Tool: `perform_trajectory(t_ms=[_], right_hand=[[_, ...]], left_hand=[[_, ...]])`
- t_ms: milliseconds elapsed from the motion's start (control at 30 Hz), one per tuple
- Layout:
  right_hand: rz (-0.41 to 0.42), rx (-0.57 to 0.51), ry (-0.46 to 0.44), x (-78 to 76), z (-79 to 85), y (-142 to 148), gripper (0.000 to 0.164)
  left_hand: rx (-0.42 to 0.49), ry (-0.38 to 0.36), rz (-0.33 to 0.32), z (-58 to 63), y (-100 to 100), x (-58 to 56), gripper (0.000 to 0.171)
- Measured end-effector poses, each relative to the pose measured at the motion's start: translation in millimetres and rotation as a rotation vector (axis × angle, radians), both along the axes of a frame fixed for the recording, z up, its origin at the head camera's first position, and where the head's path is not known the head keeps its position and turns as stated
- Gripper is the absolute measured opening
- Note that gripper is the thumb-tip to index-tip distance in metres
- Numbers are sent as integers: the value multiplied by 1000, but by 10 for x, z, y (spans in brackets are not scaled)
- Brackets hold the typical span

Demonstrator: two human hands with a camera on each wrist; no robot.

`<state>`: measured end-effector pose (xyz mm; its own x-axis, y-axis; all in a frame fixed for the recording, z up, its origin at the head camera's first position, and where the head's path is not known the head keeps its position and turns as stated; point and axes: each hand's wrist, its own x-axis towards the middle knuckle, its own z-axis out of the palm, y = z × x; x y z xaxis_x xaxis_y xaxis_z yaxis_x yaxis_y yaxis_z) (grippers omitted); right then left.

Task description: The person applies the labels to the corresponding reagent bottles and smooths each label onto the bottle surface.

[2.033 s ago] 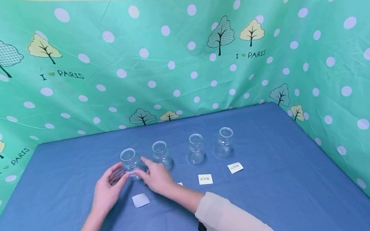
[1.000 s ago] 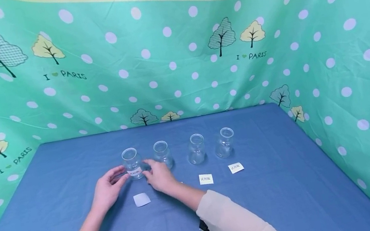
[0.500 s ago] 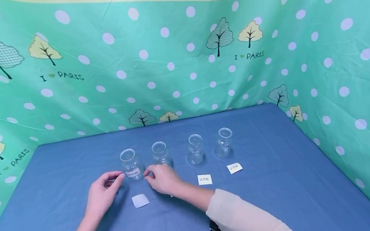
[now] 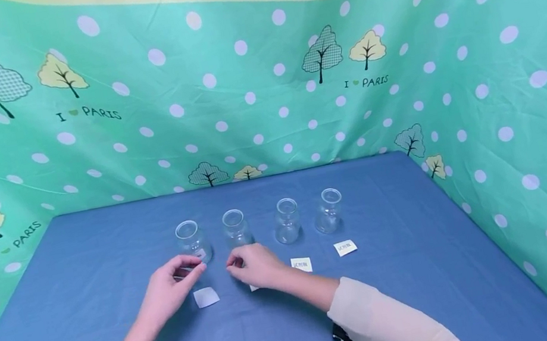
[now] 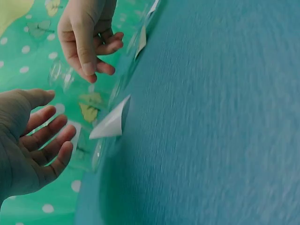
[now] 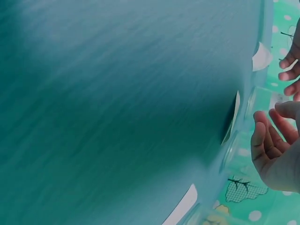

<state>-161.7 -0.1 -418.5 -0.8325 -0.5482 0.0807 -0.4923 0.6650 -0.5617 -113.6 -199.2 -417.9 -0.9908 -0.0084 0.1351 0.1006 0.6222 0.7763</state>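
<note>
My left hand (image 4: 170, 287) hovers just in front of the leftmost glass jar (image 4: 190, 238), hiding part of the white label (image 4: 201, 254) on its front. In the left wrist view the fingers (image 5: 51, 136) are spread and loosely bent, with nothing between them. My right hand (image 4: 257, 265) is in front of the second glass jar (image 4: 236, 234), above a paper label (image 4: 253, 288) that it mostly covers. Its fingers are loosely curled and empty in the right wrist view. Between the forearms lies a blank white paper piece (image 4: 206, 297), with one edge lifted in the left wrist view.
To the right stand a third glass jar (image 4: 287, 222) and a fourth (image 4: 328, 212). In front of them lie paper labels with writing, one (image 4: 301, 264) by the right wrist and another (image 4: 345, 248) farther right. A patterned curtain (image 4: 252, 107) backs the blue table (image 4: 413, 292).
Both hands, earlier touching the leftmost jar's label, have come away from it. My right hand has moved right and nearer; my left hand has drawn nearer too. The label stays on the jar.
</note>
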Motion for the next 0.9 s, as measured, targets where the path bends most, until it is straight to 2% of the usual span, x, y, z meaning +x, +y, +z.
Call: perform_trajectory(t_ms=[100,367,500,733,900], right_hand=[[6,-2,-9,4,1,87,9],[38,6,10,14,-5,291,11],[44,24,5,26,-10,389,11],[65,109,30,33,-50,531,16],[96,158,46,59,-56,607,19]], left_hand=[[-29,-14,-61,-8,76,9,24],[-91,10,-200,-38,267,-4,20],[-93,-5,-239,-49,346,-23,20],[-115,21,-318,-106,460,-63,21],[-135,17,-351,-148,519,-80,22]])
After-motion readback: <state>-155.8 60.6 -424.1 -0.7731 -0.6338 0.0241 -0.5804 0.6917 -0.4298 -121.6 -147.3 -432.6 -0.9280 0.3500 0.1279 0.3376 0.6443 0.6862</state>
